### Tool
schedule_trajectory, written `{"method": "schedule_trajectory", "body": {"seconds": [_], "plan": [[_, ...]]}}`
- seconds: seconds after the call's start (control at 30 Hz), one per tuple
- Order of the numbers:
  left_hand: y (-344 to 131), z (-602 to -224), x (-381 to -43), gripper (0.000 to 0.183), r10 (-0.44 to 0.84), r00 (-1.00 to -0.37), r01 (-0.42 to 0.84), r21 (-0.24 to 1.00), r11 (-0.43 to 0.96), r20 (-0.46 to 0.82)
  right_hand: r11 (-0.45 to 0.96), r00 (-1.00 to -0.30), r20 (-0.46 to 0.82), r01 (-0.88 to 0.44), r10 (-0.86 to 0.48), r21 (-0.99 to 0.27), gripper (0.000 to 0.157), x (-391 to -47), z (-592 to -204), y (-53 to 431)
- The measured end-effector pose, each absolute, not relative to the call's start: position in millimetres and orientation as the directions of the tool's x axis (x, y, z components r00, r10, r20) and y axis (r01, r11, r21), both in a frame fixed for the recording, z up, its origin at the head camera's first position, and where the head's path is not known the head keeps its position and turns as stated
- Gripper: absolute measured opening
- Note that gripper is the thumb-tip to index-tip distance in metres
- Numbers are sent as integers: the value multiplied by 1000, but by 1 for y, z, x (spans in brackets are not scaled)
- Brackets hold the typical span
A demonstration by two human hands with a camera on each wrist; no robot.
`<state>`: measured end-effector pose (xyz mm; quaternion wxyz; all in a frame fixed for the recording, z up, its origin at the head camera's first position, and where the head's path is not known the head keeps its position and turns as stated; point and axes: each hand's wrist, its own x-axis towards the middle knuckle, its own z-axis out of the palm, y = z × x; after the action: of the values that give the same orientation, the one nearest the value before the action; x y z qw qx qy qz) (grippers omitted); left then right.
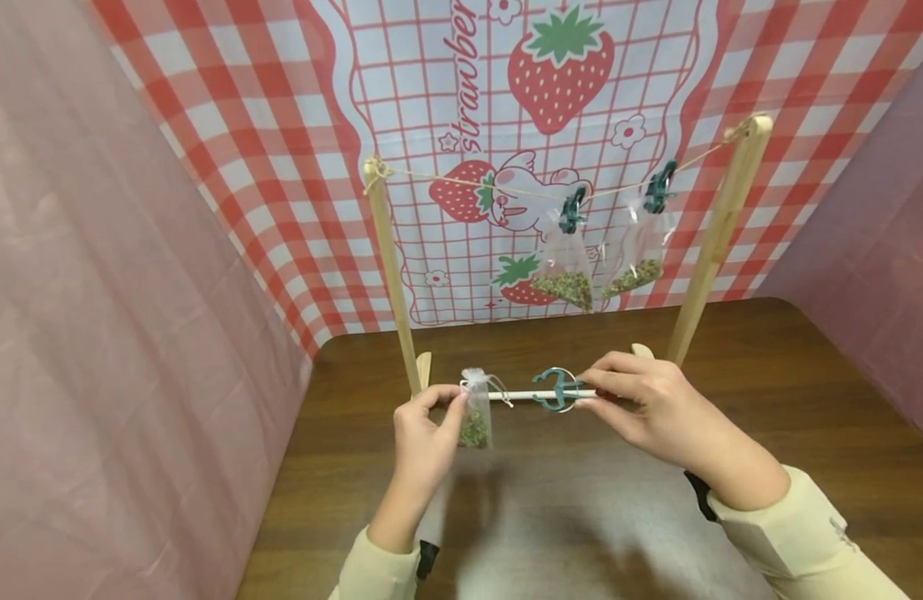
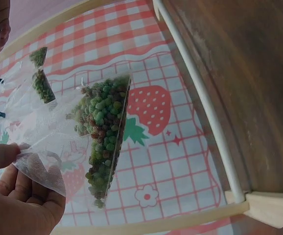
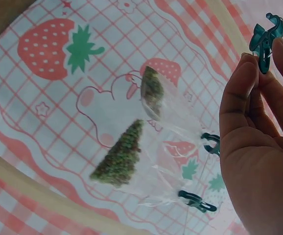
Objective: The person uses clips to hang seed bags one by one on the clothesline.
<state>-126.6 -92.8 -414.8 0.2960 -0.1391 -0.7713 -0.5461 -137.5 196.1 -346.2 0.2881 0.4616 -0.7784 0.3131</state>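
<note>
My left hand (image 1: 425,435) pinches the gathered top of a small sheer drawstring bag (image 1: 474,427), which hangs below the fingertips. Green and brown bits fill its lower end, plain in the left wrist view, where the mesh bag (image 2: 102,137) spreads out beyond the fingers. Between right thumb and fingertips, my right hand (image 1: 649,400) holds a dark green plastic clip (image 1: 557,390) by its handle end. The clip (image 3: 266,39) shows from behind in the right wrist view. Bag and clip are apart, at about the same height over the table.
Two similar bags (image 1: 563,279) hang by green clips (image 1: 659,187) from a string (image 1: 469,181) tied between wooden posts (image 1: 392,267). A white rod (image 1: 519,395) runs low between the posts. Behind stands a strawberry-print cloth (image 1: 559,75); below is a brown wooden table (image 1: 341,467).
</note>
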Motion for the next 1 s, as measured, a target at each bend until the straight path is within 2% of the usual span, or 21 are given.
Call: {"method": "schedule_trajectory", "body": {"seconds": [0.23,0.4,0.57,0.7,1.0], "plan": [[-94,-404,-133,9,-123,-762,558,741,373,635,345,-350,764,-922,-542,-178,30,-145,-332,193],[-92,-394,-139,6,-119,-750,566,724,395,651,330,-327,773,-930,-544,-161,33,-150,-321,190],[-90,-385,-148,4,-109,-693,629,672,390,712,332,-284,789,-937,-545,-108,34,-155,-308,187],[-89,-378,-153,5,-107,-653,666,635,391,750,348,-283,793,-932,-539,-96,38,-158,-295,184],[-91,-362,-162,5,-93,-666,651,638,411,740,369,-268,800,-927,-537,-62,36,-166,-268,178]]}}
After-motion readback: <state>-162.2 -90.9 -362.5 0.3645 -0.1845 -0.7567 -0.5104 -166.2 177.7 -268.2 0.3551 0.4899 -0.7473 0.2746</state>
